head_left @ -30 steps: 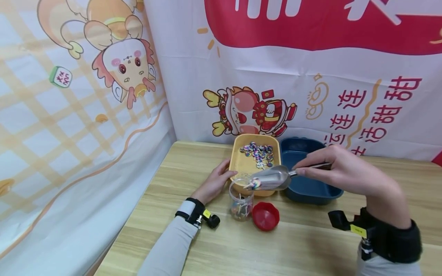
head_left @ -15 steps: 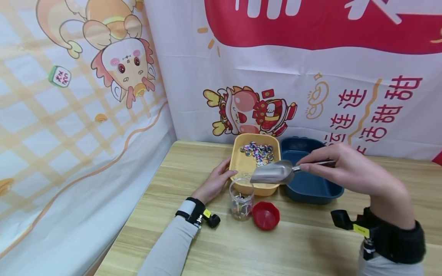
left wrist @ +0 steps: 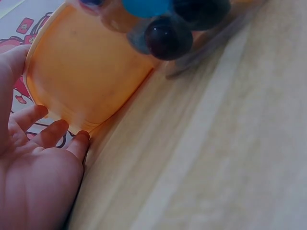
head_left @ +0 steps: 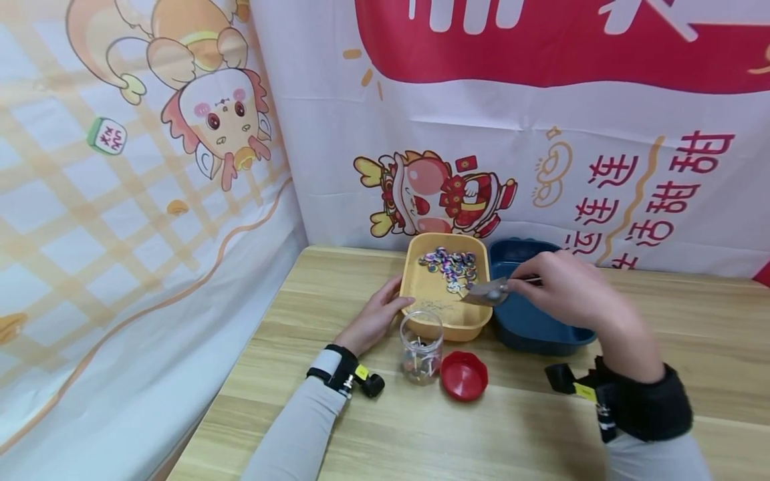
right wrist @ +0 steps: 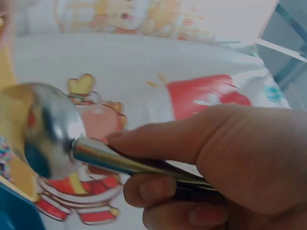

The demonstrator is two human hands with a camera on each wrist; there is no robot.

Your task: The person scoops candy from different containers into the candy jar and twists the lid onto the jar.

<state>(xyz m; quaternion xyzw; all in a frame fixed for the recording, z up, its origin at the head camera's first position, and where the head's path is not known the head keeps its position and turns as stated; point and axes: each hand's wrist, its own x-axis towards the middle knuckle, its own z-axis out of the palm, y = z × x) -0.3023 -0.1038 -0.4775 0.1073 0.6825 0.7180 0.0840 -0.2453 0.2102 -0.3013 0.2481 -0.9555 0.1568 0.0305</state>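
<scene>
Left hand (head_left: 373, 321) gripped yellow tray (head_left: 426, 287), right hand (head_left: 568, 288) held metal scoop (head_left: 486, 293); a low, level angle probably suited the lollipops (head_left: 452, 264) best.

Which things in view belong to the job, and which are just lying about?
Looks part of the job:
yellow tray, left hand holding its edge
swirl-patterned pieces in the tray
metal scoop in the right hand
clear jar, some pieces inside

Probably lying about:
blue container
red dish beside the jar (possibly its lid)
printed backdrop
</scene>
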